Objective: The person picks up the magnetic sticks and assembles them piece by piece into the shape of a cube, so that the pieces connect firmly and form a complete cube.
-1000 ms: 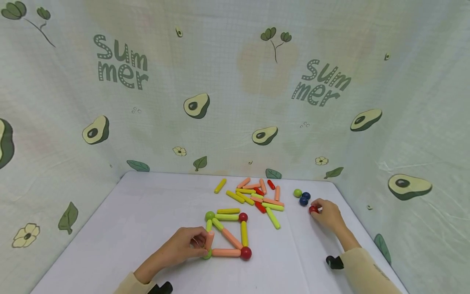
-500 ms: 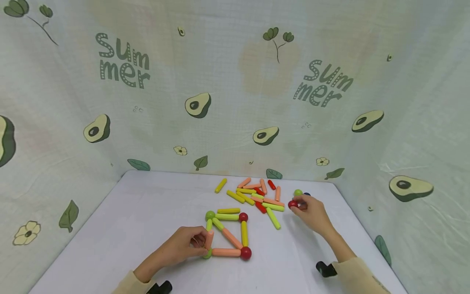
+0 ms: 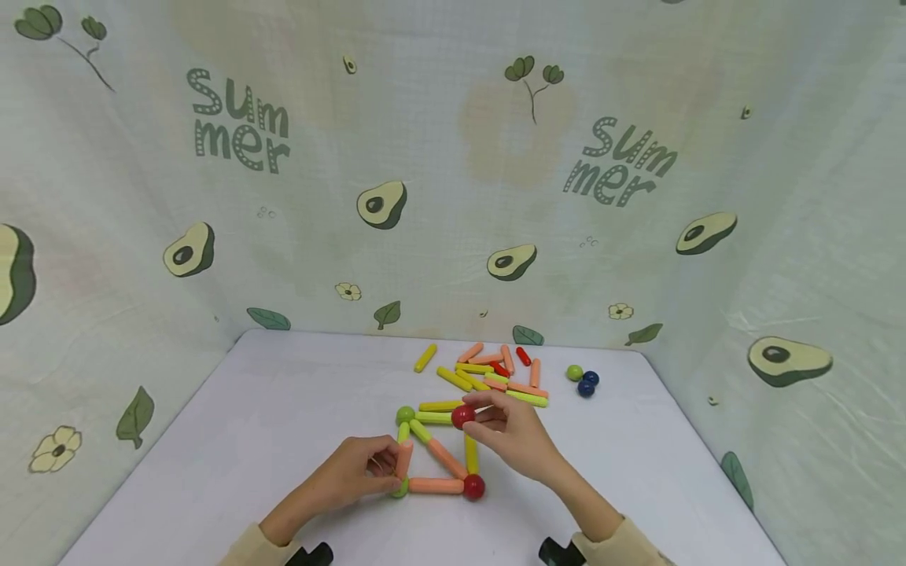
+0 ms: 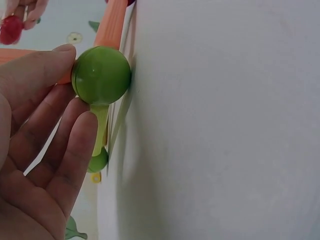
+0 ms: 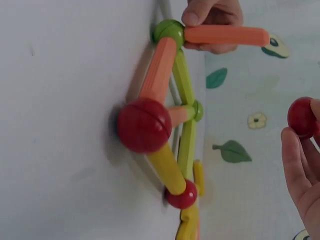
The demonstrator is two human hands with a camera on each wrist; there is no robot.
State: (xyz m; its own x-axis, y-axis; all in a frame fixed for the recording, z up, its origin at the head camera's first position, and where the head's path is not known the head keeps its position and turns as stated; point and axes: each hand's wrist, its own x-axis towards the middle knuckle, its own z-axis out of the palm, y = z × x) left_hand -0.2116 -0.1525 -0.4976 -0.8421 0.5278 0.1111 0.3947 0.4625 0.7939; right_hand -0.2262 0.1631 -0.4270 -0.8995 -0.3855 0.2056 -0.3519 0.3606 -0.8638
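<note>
My left hand (image 3: 357, 472) pinches the base of an orange building stick (image 5: 227, 35), which stands up from a green ball (image 4: 101, 76). That ball is the near left corner of a flat four-sided frame of sticks and balls, crossed by a diagonal. A red ball (image 3: 474, 487) forms the near right corner and a green one (image 3: 406, 416) the far left. Between thumb and fingers, my right hand (image 3: 520, 440) holds another red ball (image 5: 301, 117), raised above the frame. In the head view it hides the far right corner's red ball (image 5: 181, 195).
Behind the frame lies a loose pile of yellow, orange, red and lime sticks (image 3: 525, 398). To its right sit a loose green ball (image 3: 575, 373) and two dark blue balls (image 3: 586, 388). A patterned cloth (image 3: 439, 314) hangs around the white table (image 3: 283, 393).
My right hand has carried the red ball leftward from beside the blue balls to above the frame's far right corner. My left hand has stayed in place.
</note>
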